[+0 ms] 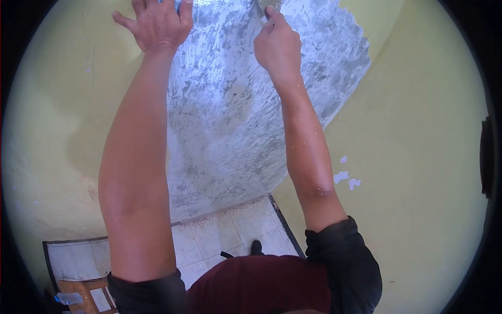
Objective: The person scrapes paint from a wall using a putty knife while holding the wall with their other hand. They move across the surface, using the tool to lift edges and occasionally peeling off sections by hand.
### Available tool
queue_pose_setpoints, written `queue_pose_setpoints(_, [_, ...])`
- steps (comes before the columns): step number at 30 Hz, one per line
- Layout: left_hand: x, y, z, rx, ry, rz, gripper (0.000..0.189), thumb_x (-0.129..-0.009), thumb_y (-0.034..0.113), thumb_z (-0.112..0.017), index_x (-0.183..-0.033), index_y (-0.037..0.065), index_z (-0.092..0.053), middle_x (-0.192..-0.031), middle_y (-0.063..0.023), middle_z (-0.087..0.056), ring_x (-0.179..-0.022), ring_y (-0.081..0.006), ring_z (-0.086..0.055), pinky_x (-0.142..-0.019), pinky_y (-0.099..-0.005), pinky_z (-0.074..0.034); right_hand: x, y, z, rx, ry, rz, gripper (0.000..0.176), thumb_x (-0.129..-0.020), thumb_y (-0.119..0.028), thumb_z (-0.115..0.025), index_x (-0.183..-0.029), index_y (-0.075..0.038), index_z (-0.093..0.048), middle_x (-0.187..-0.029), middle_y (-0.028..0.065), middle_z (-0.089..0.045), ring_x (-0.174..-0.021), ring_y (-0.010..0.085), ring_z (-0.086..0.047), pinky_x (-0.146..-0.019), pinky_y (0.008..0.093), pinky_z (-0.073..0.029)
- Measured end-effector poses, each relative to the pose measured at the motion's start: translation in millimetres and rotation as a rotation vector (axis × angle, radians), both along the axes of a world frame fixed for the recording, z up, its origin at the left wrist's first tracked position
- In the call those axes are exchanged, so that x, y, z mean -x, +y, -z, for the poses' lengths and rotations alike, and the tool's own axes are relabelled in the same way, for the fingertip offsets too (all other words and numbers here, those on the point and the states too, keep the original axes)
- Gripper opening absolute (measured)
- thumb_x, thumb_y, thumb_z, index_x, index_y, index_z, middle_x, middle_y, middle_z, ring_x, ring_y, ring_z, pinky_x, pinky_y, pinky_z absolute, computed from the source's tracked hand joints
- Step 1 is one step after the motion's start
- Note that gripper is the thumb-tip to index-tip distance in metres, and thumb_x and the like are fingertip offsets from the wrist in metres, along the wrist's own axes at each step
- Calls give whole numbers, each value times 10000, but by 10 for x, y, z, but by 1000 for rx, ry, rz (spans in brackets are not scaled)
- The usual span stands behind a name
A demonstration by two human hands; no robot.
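My left hand [161,23] lies with spread fingers against the wall at the top, over the border between yellow-green paint [94,68] and a bare patch. My right hand [278,47] grips a scraper [267,6], its blade against the wall near the top edge of the view. Between and below my arms stretches the scraped grey-white patch [219,120], mottled with darker marks. The upper part of the scraper is cut off by the frame. Small pale flecks dot my right forearm.
Below, a tiled floor [209,238] meets the wall, with paint crumbs [225,212] along its edge. A wooden piece of furniture [83,290] stands at lower left with a plastic bottle [69,298] on it. Small chipped spots [342,177] mark the right wall.
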State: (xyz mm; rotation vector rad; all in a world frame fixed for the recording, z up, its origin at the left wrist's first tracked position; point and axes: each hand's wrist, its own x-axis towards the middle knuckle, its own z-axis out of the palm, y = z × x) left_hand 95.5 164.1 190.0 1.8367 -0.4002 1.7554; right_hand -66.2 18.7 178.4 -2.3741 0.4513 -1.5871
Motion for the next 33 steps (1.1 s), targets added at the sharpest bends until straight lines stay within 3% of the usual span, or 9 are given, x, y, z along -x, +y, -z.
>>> queue_pose_setpoints(10, [5,-3,17,21,-24,36,564,-879,303,-485,-1433,199,-514,-1618,-133,-263,-1495,-368,-195,-1126,-714,-47,128,15,24,6,13,-39,380,-964,-201,-452,-1281,-72,-619,-976,302,-680,-937,473,-654,-879,508,-518])
queue_pose_setpoints(14, [-44,16,29,33,-35,62,569,-869,293,-487,-1428,194,-518,-1610,-129,-285,-1490,-367,-214,-1125,-714,-50,17,-19,160,32,35,-28,368,-965,-180,-448,-1263,-54,-623,-966,312,-676,-933,475,-652,-869,510,-518])
queue_pose_setpoints(17, [-51,-6,62,37,-36,82,568,-861,277,-486,-1420,185,-527,-1600,-129,-309,-1486,-370,-225,-1125,-713,-52,75,64,-45,-53,17,-61,367,-961,-160,-444,-1263,-53,-623,-972,313,-677,-942,481,-650,-875,508,-515])
queue_pose_setpoints(22, [-82,19,38,53,-69,97,547,-867,258,-478,-1403,175,-548,-1592,-123,-334,-1477,-371,-251,-1133,-700,-56,92,105,186,-35,90,-43,367,-951,-134,-450,-1265,-59,-623,-984,299,-684,-955,479,-650,-889,521,-505])
queue_pose_setpoints(26, [-109,-2,91,52,-89,78,535,-873,258,-475,-1395,171,-557,-1585,-120,-351,-1472,-369,-266,-1135,-694,-60,93,105,-85,-55,20,-78,386,-948,-145,-462,-1297,-82,-615,-994,297,-683,-969,473,-648,-900,512,-502])
queue_pose_setpoints(30, [-78,27,32,79,-103,90,513,-894,258,-455,-1385,160,-568,-1574,-121,-371,-1471,-369,-269,-1138,-687,-64,122,103,195,3,43,-102,376,-948,-146,-474,-1288,-70,-617,-1015,288,-683,-968,467,-648,-909,498,-499])
queue_pose_setpoints(33, [-108,1,47,75,-97,85,503,-904,256,-444,-1380,158,-572,-1572,-121,-375,-1471,-369,-269,-1139,-684,-65,98,127,-75,-95,60,-105,385,-943,-135,-471,-1295,-75,-614,-1010,289,-684,-973,468,-647,-908,509,-496])
